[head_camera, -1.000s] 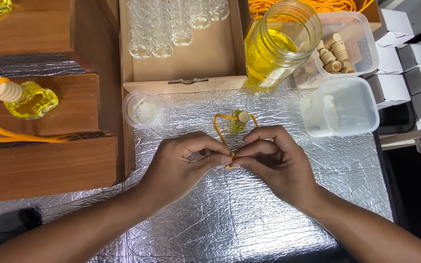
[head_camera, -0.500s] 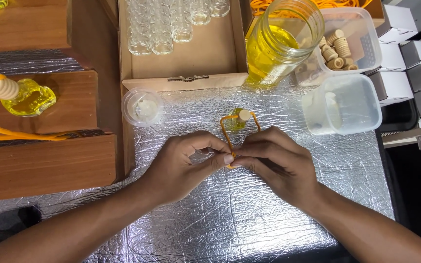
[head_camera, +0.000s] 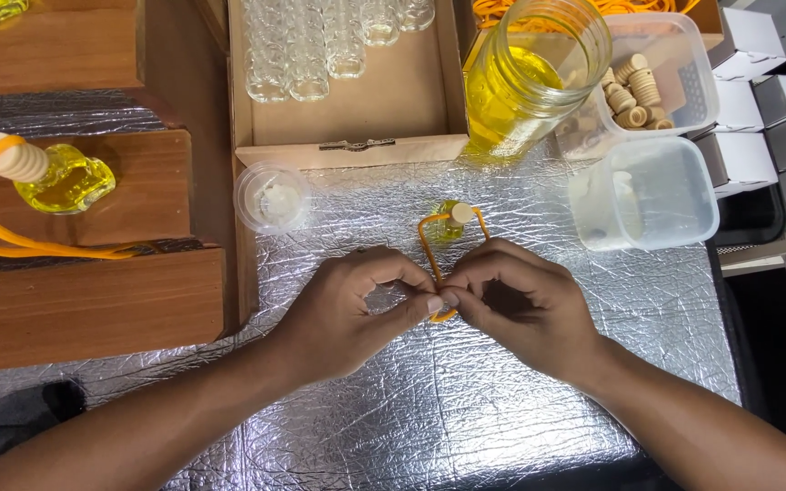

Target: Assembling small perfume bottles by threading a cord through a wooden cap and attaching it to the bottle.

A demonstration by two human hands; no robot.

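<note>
The thin orange cord loop (head_camera: 431, 245) on the small yellow-filled glass bottle (head_camera: 448, 223) lies mid-desk on the crinkled silver foil (head_camera: 466, 400); the left hand (head_camera: 357, 309) and right hand (head_camera: 520, 300) pinch its near end together, seemingly knotting it, which demands steady tension. Small white cardboard boxes (head_camera: 757, 100) stack along the right edge.
</note>
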